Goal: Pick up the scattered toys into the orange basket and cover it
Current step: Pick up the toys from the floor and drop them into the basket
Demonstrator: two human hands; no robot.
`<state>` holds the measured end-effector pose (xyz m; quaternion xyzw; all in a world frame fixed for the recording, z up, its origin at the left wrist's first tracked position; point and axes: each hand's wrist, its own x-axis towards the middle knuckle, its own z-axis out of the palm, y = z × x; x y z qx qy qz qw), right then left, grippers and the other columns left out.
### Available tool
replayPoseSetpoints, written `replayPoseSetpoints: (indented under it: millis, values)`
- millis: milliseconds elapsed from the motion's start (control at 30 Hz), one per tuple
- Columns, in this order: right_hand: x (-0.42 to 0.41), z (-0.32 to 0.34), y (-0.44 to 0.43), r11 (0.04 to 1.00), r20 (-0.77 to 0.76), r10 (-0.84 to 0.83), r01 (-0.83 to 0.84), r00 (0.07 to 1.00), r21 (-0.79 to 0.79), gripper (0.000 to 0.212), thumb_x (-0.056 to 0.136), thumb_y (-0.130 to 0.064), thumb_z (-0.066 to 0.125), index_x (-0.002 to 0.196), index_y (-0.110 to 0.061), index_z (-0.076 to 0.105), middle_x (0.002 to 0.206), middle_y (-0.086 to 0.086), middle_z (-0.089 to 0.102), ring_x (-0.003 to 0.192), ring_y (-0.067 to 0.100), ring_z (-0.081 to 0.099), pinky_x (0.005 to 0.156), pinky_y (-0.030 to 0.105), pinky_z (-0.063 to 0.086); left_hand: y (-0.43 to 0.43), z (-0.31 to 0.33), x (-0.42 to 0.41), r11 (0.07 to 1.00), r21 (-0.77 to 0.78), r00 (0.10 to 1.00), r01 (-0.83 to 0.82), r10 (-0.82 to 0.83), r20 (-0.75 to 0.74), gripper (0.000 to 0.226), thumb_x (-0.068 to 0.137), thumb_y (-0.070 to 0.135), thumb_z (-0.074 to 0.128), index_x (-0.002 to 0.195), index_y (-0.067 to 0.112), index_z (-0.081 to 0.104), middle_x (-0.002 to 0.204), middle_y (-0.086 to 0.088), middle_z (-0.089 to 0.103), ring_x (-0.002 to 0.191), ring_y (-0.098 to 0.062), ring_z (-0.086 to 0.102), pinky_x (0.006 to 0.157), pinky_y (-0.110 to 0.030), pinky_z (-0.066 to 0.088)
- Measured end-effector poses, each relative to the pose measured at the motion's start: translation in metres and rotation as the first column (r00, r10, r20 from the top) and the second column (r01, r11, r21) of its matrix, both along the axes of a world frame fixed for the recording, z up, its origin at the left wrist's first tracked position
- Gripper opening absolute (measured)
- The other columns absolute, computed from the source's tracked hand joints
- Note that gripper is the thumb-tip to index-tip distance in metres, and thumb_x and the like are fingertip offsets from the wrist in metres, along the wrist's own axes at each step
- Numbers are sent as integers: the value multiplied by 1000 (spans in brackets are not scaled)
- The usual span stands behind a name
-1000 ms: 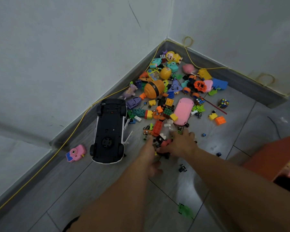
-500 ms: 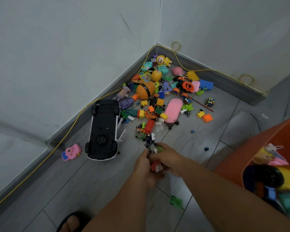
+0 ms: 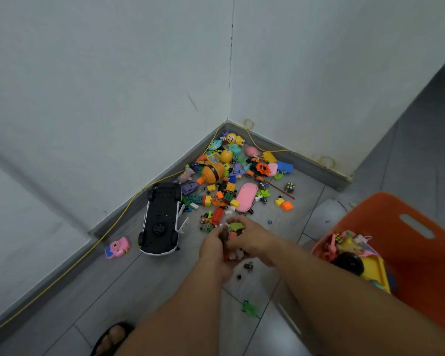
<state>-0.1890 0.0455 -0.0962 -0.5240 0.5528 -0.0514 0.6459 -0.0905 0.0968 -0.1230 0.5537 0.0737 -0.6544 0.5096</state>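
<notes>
We are looking at both hands pressed together above the floor: the left hand [image 3: 213, 246] and the right hand [image 3: 252, 240] are curling round a handful of small toys [image 3: 233, 236], fingers closed on it, with green and pink bits poking out on top. The orange basket [image 3: 385, 214] is sitting at the right, near the hands but apart from them, and is holding a yellow toy [image 3: 373, 271] and other pieces. The main risk we are flagging is that the handful is looking overfull and loose, so bits are likely to slip out under the palms during the carry to the basket. A small dark wheeled piece [image 3: 248, 266] and a tiny dark bit [image 3: 239, 276] are showing just below the hands; we cannot tell if they are dropping or resting on the floor. Anything falling on hard tile is likely to bounce or roll away, adding pickups. Second risk: a green toy [image 3: 249, 307] is lying on the floor under the arms and a sandalled foot [image 3: 113, 335] is standing near, so a shift of weight is risking a kick or a crush. Third: toys are piling at the basket's near side, so a careless dump is risking spill over the rim. The corner pile [image 3: 231, 181], the upturned black car [image 3: 162, 219] and the pink camera toy [image 3: 116, 247] are all waiting on the floor, so we are judging the task far from done. No lid is showing, so the cover step is looking uncertain.
</notes>
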Motion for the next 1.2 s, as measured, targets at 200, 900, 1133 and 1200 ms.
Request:
replayPoseSetpoints:
  millis: [200, 900, 1133, 1200]
  values:
    - [-65, 90, 12, 967, -9, -71, 66, 997, -246, 70, 69, -2, 79, 129, -30, 56, 90, 12, 72, 73, 19, 69, 69, 35, 59, 6, 93, -57, 970, -223, 995, 92, -97, -11, 25, 105, 26, 50, 99, 10, 68, 86, -13, 76, 93, -30, 69, 87, -52, 57]
    - [-249, 183, 46, 904, 10, -379, 372, 925, -211, 67, 70, -3, 78, 128, -31, 58, 106, 13, 69, 86, 26, 66, 67, 34, 55, 20, 183, -226, 869, -334, 916, 365, -399, -37, 45, 107, 50, 34, 109, 13, 61, 112, -18, 64, 103, -35, 66, 89, -51, 54]
    - [-258, 185, 34, 858, -82, -459, 418, 885, -298, 30, 94, -31, 68, 122, -18, 66, 137, 10, 57, 112, 30, 54, 70, 32, 47, 11, 172, -227, 859, -319, 906, 401, -422, 1, 73, 101, 68, 27, 155, 21, 39, 145, -22, 54, 131, -39, 54, 103, -50, 43]
    - [-261, 183, 34, 840, -99, -522, 490, 847, -232, 55, 95, -42, 67, 139, -11, 55, 146, 15, 51, 125, 37, 52, 88, 38, 48, 10, 171, -226, 862, -309, 909, 401, -417, 17, 73, 100, 69, 26, 155, 22, 40, 145, -23, 54, 122, -36, 56, 84, -44, 47]
